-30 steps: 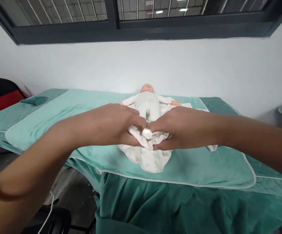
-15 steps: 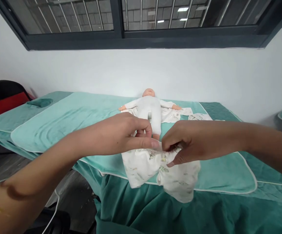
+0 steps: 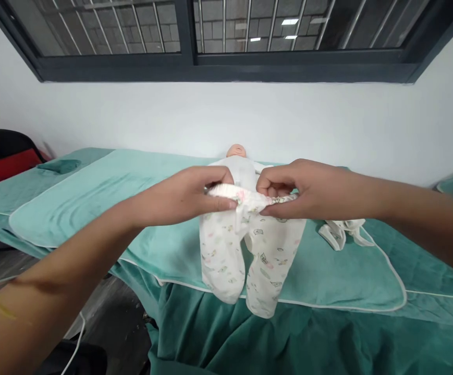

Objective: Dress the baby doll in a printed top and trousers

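Observation:
A pair of white baby pants (image 3: 226,255) with a small print hangs from both hands by its gathered waistband. My left hand (image 3: 206,195) pinches the waistband's left part between thumb and fingers. On the other side my right hand (image 3: 284,190) grips the waistband's right part. The two legs droop toward the bed's front edge, slightly apart. Behind the pants a baby doll (image 3: 237,169) lies on its back with its head toward the wall. Its lower body is hidden by the pants and hands.
A light green mat (image 3: 93,192) with white piping covers the darker green bed (image 3: 269,344). White cloth with ties (image 3: 343,232) lies at the right. A barred window (image 3: 195,67) is above. A black and red chair (image 3: 7,156) stands at left; a white cable (image 3: 78,341) hangs below.
Both hands have lifted the waistband up and away, and the pants have spread out with both legs hanging straighter. The white tied cloth at right shows more fully.

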A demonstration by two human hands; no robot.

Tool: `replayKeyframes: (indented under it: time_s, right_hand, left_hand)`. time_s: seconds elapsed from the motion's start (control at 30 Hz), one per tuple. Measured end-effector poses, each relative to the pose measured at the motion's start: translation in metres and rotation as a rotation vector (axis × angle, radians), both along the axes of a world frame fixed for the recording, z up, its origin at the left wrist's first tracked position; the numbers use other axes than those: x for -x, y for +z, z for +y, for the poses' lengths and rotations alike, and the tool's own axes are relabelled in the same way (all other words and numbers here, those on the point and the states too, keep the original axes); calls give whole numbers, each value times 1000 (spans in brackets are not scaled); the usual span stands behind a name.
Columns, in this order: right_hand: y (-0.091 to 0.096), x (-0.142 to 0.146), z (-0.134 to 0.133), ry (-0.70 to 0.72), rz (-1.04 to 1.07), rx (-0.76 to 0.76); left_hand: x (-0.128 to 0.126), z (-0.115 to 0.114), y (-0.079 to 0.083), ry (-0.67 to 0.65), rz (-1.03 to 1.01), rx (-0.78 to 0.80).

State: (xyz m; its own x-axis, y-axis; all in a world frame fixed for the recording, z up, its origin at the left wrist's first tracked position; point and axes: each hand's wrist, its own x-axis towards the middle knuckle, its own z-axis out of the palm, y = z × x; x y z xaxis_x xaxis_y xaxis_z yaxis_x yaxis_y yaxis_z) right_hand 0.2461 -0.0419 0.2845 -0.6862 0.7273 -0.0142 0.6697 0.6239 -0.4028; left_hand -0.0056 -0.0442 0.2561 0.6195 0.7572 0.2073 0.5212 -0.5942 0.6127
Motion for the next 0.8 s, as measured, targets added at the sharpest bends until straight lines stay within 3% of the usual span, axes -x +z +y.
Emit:
replayKeyframes:
  time_s: [0.1, 0.2, 0.33, 0.53, 0.63, 0.8]
  right_hand:
    - [1, 0, 1, 21, 107, 108]
    - [2, 4, 0, 38, 232, 143]
    - [9, 4, 3, -9, 284, -16]
    - [15, -20, 20, -99, 178, -325]
    - [13, -29, 25, -91, 189, -354]
    - [9, -24, 22, -238, 211, -64]
  left_hand:
    - [-4, 3, -7, 101, -212, -96]
    - [-8, 3, -10, 168, -282, -168]
    - [-5, 6, -4, 251, -158, -299]
    - [16, 19, 4, 317, 5, -490]
    - [23, 25, 1, 338, 13, -426]
    - [24, 43, -6, 413, -162, -153]
